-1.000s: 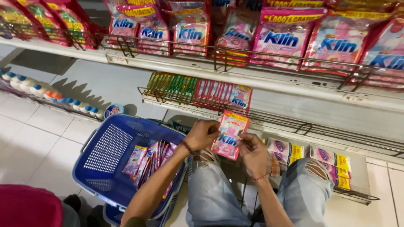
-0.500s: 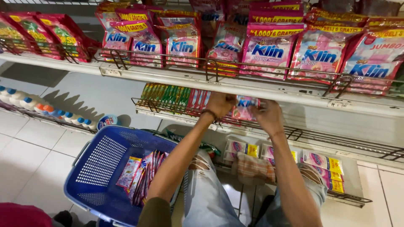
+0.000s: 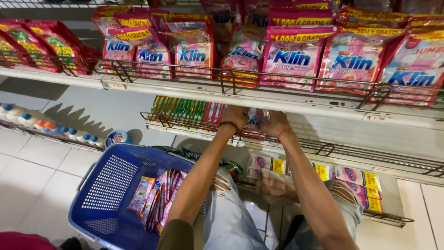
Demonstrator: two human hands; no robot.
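Both my hands reach up under the edge of the middle shelf (image 3: 296, 104), my left hand (image 3: 235, 116) and my right hand (image 3: 276, 122) side by side, fingers closed around a small pink and blue sachet pack (image 3: 255, 118) that sits between them on the wire rack (image 3: 194, 127). Much of the pack is hidden by the shelf lip and my fingers, so I cannot tell how it is tilted. Just left of my left hand stands a row of green and red sachets (image 3: 185, 110) on the same rack. Above, large pink refill pouches (image 3: 296, 58) line the upper shelf. Below my forearms, my knees in torn jeans (image 3: 231, 208) are bent, and on the floor to my left stands a blue plastic basket (image 3: 108, 185) with more pink sachets (image 3: 159, 196) lying inside. Farther left, white bottles (image 3: 51, 129) with coloured caps line a low shelf.
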